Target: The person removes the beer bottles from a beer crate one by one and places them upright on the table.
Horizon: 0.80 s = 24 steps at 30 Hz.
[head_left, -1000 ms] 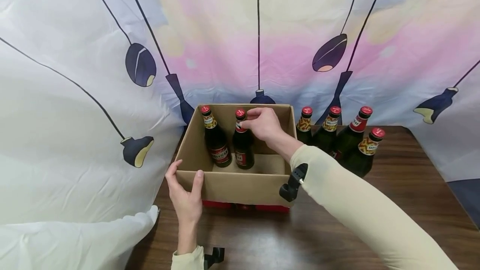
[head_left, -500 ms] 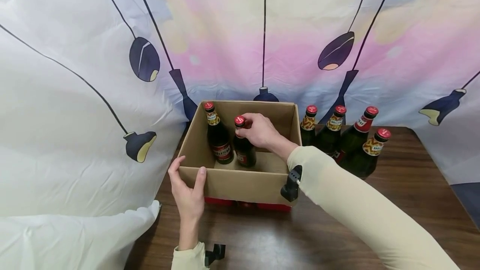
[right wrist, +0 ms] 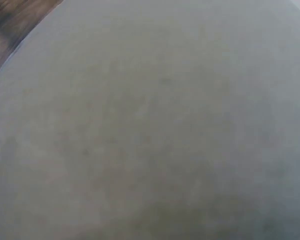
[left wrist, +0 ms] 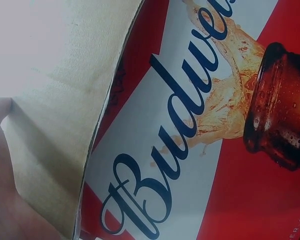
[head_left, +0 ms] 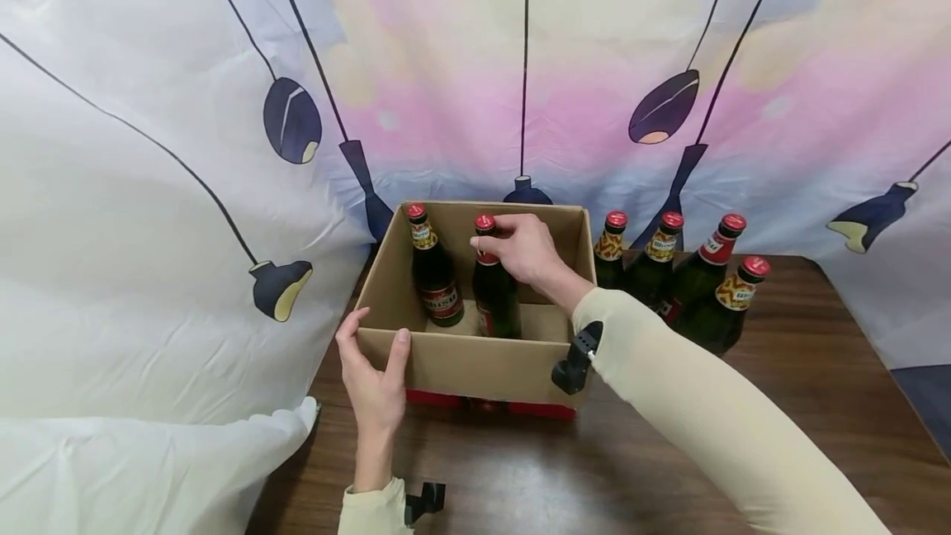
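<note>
In the head view, an open cardboard box [head_left: 490, 362] stands on the table. My left hand [head_left: 377, 386] grips its left front corner, thumb on the front flap. In the left wrist view, part of the left hand [left wrist: 10, 185] touches the bare inside of the flap beside the printed red and white box wall [left wrist: 160, 155]. Inside the box, my right hand [head_left: 526, 250] pinches a dark beer bottle [head_left: 496, 295] by its neck, just below the red cap. Another beer bottle [head_left: 437, 283] stands to its left in the box. A blurred pale surface [right wrist: 150, 120] fills the right wrist view, hiding that hand.
Several beer bottles [head_left: 702, 287] with red caps stand close together on the wooden table [head_left: 810, 370], just right of the box. Behind hangs a printed cloth [head_left: 594, 40] with a lamp pattern. White fabric [head_left: 149, 469] drapes at the left table edge.
The right hand has taken hold of the bottle's neck, and the bottle has shifted a little to the right within the box. The left hand keeps its grip on the box corner.
</note>
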Tool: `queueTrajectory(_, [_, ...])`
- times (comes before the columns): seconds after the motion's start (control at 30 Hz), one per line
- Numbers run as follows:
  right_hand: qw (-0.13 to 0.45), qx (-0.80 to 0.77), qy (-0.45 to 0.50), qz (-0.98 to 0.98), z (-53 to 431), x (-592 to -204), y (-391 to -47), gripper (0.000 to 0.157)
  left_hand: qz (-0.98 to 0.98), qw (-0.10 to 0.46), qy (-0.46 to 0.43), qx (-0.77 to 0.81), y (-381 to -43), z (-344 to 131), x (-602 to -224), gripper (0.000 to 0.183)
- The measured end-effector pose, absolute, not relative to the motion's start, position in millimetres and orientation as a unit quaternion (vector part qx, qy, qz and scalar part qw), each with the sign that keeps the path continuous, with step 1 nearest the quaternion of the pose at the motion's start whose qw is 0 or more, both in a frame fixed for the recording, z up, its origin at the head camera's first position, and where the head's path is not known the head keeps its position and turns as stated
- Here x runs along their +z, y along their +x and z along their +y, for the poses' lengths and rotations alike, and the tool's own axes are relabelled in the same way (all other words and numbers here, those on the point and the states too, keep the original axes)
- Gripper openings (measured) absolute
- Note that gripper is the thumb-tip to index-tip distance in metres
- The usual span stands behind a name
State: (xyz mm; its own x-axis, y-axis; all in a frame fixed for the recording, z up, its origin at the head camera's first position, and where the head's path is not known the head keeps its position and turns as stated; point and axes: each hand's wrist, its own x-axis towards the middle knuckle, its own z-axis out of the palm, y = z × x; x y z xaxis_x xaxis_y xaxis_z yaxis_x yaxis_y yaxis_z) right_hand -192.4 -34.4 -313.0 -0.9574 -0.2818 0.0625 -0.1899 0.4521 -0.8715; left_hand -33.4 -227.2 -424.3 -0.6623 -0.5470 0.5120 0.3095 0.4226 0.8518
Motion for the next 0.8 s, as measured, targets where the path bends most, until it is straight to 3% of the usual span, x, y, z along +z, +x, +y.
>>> queueTrajectory(0.8, [-0.047, -0.601, -0.187, 0.775, 33.5, -234.6, -160.4, 0.041, -0.744, 0.404, 0.083, -0.526, -32.5, -226.2, -422.5, 0.06])
